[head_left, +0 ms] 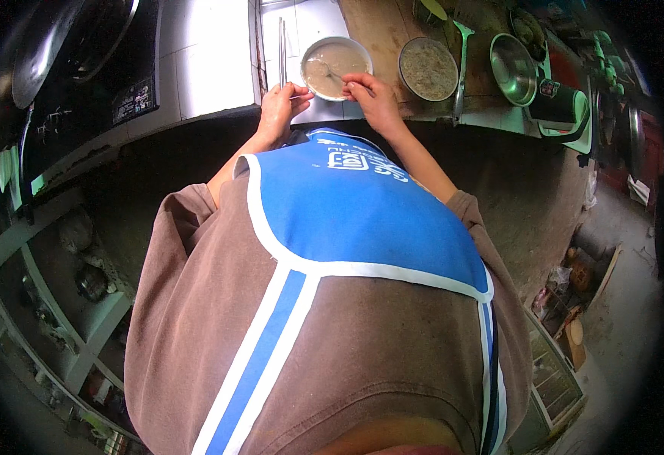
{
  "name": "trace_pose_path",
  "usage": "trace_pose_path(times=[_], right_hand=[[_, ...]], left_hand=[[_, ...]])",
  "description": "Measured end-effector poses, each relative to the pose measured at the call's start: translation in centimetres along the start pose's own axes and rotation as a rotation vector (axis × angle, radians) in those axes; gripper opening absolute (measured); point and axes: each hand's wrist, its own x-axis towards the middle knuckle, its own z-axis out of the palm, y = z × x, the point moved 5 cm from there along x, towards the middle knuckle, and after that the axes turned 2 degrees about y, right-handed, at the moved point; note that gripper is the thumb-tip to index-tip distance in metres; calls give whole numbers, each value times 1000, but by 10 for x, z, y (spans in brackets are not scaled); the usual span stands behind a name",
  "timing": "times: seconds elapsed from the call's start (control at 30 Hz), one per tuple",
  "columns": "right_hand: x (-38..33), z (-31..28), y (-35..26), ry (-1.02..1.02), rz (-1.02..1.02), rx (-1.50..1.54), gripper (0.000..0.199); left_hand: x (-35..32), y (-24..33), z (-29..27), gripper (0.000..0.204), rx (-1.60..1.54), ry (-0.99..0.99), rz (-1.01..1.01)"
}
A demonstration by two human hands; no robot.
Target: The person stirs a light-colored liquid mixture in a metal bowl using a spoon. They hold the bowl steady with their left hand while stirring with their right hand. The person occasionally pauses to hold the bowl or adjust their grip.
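Observation:
A white-rimmed bowl (369,57) of pale, milky liquid stands near the counter's front edge. In the liquid sits the bowl end of a metal spoon (334,75), whose handle is pinched in my right hand (373,98) over the right rim. My left hand (277,114) is at the bowl's lower left rim, its thumb and fingers closed on the edge. A pair of chopsticks (282,49) points away just beyond my left hand; their near ends are hidden by it, and I cannot tell whether it touches them.
Right of the bowl stands a round container (428,68) of pale, lumpy food. Beside it lie a long-handled spatula (461,68) and a steel basin (513,70). A dark stove (131,76) with a pan (40,53) is on the left. Low shelves (81,341) stand at lower left.

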Motion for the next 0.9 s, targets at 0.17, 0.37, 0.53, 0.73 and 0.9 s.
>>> trace_pose_path(times=[0.17, 0.37, 0.53, 0.73, 0.9], right_hand=[[-10, -3, -14, -20, -126, -253, 20], [-28, -20, -38, 83, -79, -267, 19], [-27, -33, -44, 115, -173, -474, 18], [-11, -32, -61, 173, -403, -640, 15], [2, -15, -44, 110, -437, -714, 15]], left_hand=[[6, -5, -7, 25, 109, 6, 20], [3, -5, -10, 27, 148, 43, 72], [0, -5, -17, 29, 195, 69, 140], [-6, -6, -20, 29, 227, -5, 221], [-30, 5, -19, 26, 339, -118, 171]])
